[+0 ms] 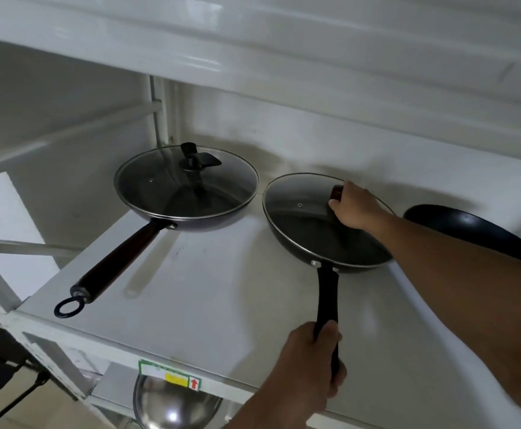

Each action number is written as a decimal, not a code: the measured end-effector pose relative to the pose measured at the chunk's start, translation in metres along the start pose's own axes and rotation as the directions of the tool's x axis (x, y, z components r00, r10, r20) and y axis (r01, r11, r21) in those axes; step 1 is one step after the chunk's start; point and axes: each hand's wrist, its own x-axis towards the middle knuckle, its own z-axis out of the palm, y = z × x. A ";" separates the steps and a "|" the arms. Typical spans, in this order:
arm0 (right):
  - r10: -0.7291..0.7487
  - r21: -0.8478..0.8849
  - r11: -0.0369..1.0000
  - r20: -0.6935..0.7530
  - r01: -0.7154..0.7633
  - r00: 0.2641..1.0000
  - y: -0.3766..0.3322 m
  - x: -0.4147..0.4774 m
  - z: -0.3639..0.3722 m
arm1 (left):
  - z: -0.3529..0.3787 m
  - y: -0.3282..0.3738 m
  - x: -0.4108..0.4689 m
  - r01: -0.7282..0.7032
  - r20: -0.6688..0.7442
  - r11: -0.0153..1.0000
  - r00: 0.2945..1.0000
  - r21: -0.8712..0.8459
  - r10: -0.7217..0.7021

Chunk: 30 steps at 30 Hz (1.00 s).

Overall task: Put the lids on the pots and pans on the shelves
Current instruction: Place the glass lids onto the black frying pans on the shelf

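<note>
**Two pans lidded, one bare: slip risk at the middle pan**

Head view. Right hand (350,204) is closed around the dark knob of the round glass lid with a metal rim (321,221), which sits tilted on the black frying pan with a slim black handle (327,243). Left hand (314,363) is clamped on that handle at the front edge of the white metal shelf (206,289).

Risks, as I judge them:
- Lid off-centre; released now, it could slide off.
- Pan may pivot if the left hand's grip loosens.

Surroundings: lidded dark pan with a brown wooden handle (188,193) just beside, rims nearly touching. Uncovered black pan (469,230) lies partly hidden behind the right forearm, which blocks reach. Steel bowl (175,404) sits below.
</note>
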 end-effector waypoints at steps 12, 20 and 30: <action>-0.067 0.315 0.935 -0.295 0.163 0.953 0.092 -0.224 -0.075 | -0.004 -0.029 -0.050 0.115 -0.077 0.966 0.988 -0.233 -0.136; 0.456 0.273 0.888 -0.410 -0.370 0.790 0.306 -0.321 -0.106 | 0.109 -0.065 -0.070 0.134 0.129 0.991 0.983 0.007 -0.134; 0.370 -0.217 0.904 -0.036 -0.369 0.928 0.418 -0.261 -0.035 | 0.286 -0.034 0.027 0.198 0.142 0.968 0.965 0.156 -0.220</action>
